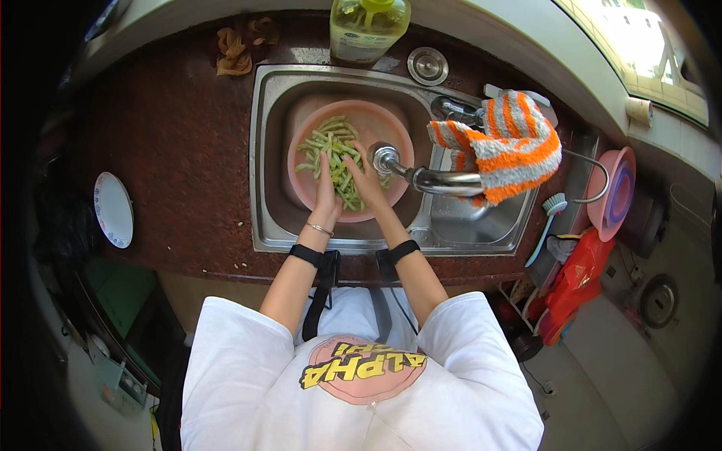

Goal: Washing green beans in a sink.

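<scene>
Broken green bean pieces point(337, 147) lie heaped in a pink plastic basin point(399, 121), which rests in the larger bowl of a stainless steel sink point(271, 222). My left hand point(326, 189) is against the near left side of the heap, fingers stretched forward. Opposite it, my right hand point(366, 180) faces inward with bean pieces between the two palms. The undersides of both hands are hidden. Just right of my right hand, the tip of a chrome faucet point(445, 181) hangs over the basin's rim. No running water can be made out.
An orange-and-grey striped cloth point(516, 149) drapes over the faucet. Behind the sink stand a soap pump bottle point(366, 39) and a metal drain strainer point(427, 66). A white plate point(113, 209) sits at left on the dark red countertop point(186, 152); a scrub brush point(546, 225) lies at right.
</scene>
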Tool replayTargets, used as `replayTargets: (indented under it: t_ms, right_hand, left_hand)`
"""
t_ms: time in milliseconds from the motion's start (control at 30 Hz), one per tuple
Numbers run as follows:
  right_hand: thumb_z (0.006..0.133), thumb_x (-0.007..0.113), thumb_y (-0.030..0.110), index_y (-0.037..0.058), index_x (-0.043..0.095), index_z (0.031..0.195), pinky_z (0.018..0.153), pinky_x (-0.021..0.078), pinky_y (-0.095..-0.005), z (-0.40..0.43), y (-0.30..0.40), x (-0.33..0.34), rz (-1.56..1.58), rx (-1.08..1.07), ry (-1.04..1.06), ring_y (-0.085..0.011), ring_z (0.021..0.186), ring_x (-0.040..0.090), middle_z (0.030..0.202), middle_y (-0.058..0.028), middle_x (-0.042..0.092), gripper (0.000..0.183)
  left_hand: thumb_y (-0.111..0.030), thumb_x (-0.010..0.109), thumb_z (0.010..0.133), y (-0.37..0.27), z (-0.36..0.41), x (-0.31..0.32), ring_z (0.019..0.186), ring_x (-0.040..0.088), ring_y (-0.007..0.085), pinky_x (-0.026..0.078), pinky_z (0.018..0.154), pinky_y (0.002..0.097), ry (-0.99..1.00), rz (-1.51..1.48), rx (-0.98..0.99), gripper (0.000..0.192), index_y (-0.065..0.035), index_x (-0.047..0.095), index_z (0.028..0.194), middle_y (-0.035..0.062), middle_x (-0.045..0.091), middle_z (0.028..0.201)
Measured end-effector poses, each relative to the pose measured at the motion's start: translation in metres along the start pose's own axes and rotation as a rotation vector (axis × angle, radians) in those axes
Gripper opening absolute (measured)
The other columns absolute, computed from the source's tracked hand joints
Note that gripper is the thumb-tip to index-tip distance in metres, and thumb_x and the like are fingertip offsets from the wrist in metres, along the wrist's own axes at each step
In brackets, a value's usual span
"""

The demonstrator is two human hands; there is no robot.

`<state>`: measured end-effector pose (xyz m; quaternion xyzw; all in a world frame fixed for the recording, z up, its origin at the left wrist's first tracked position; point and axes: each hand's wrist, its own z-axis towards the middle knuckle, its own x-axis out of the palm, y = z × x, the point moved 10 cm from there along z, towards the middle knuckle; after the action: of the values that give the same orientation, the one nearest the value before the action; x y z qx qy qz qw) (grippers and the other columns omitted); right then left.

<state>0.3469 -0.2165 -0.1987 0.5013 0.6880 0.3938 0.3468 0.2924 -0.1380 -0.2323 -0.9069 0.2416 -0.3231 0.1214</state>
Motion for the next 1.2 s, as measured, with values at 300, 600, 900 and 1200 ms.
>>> replayTargets:
  t_ms: [300,600,900,1200]
  right_hand:
    - [0.081,0.055,0.019,0.0010,0.046,0.117,0.093,0.0313,-0.0318,-0.037,0.031,-0.011,0.011,-0.310,-0.156,-0.0228,0.109,0.044,0.116,-0.0136,0.049,0.041]
    - [0.074,0.055,0.013,0.0031,0.049,0.109,0.090,0.0338,-0.0345,-0.080,0.091,-0.003,-0.026,-0.535,-0.184,-0.0279,0.104,0.044,0.108,-0.0137,0.046,0.037]
    - [0.073,0.055,0.020,0.0042,0.048,0.110,0.086,0.0359,-0.0362,-0.124,0.126,-0.010,0.034,-0.671,-0.108,-0.0298,0.099,0.046,0.107,-0.0160,0.044,0.041]
    - [0.068,0.055,0.011,0.0045,0.049,0.109,0.087,0.0364,-0.0372,-0.179,0.153,-0.098,0.022,-0.725,-0.140,-0.0322,0.101,0.046,0.108,-0.0173,0.044,0.042]
  left_hand:
    - [-0.043,0.042,0.089,-0.019,-0.047,0.017,0.108,0.045,0.0143,0.039,0.089,0.0291,0.038,0.093,0.209,0.050,-0.0064,0.037,0.123,0.0053,0.045,0.119]
    - [-0.048,0.036,0.089,-0.031,-0.089,0.007,0.116,0.038,0.0159,0.034,0.094,0.0322,-0.014,0.151,0.235,0.054,-0.0130,0.028,0.129,0.0039,0.038,0.126]
    - [-0.053,0.031,0.088,-0.034,-0.151,0.020,0.120,0.034,0.0179,0.029,0.099,0.0334,-0.100,0.154,0.400,0.059,-0.0134,0.027,0.132,0.0048,0.035,0.130]
    - [-0.054,0.031,0.088,0.022,-0.205,0.088,0.120,0.034,0.0189,0.029,0.099,0.0344,-0.024,0.149,0.457,0.061,-0.0119,0.026,0.132,0.0053,0.035,0.130]
